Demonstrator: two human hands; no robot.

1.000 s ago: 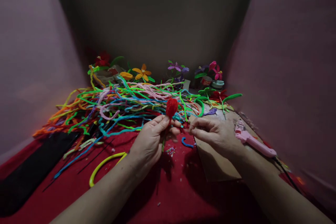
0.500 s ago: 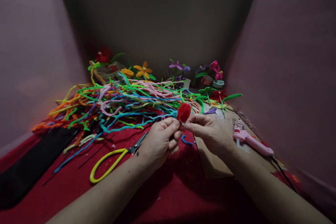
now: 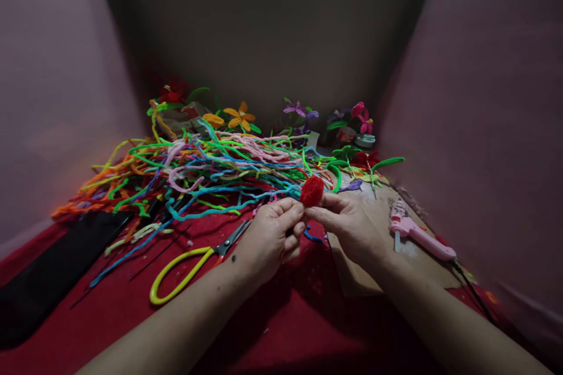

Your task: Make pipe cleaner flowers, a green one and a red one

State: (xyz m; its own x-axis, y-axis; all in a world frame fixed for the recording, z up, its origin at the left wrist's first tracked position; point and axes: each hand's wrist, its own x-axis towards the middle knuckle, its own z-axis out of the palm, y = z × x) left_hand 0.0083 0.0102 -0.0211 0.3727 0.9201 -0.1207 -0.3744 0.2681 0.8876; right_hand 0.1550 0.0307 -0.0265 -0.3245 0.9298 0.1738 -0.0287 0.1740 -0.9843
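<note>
A small fuzzy red pipe-cleaner flower bud [image 3: 312,190] stands upright between my two hands. My left hand [image 3: 275,231] pinches its base with thumb and forefinger, the other fingers curled beneath. From the other side, my right hand [image 3: 347,221] has its thumb and fingertips closed at the same base, touching the left fingertips. What lies between the fingertips is hidden. Beside my left wrist are yellow-handled scissors [image 3: 182,275], their blades partly behind the hand. A short blue pipe-cleaner piece [image 3: 314,235] lies on the red cloth [image 3: 281,328] just under the hands.
A tangled heap of coloured pipe cleaners [image 3: 229,164] spreads behind my hands. Finished flowers [image 3: 240,117] stand along the back. On the right, a pink glue gun [image 3: 422,237] with a cord rests on cardboard [image 3: 358,278]. A black flat object [image 3: 65,269] lies at left.
The red bud has shifted slightly right and turned a little. My right fingers have moved closer in against its base, while my left hand keeps its pinch.
</note>
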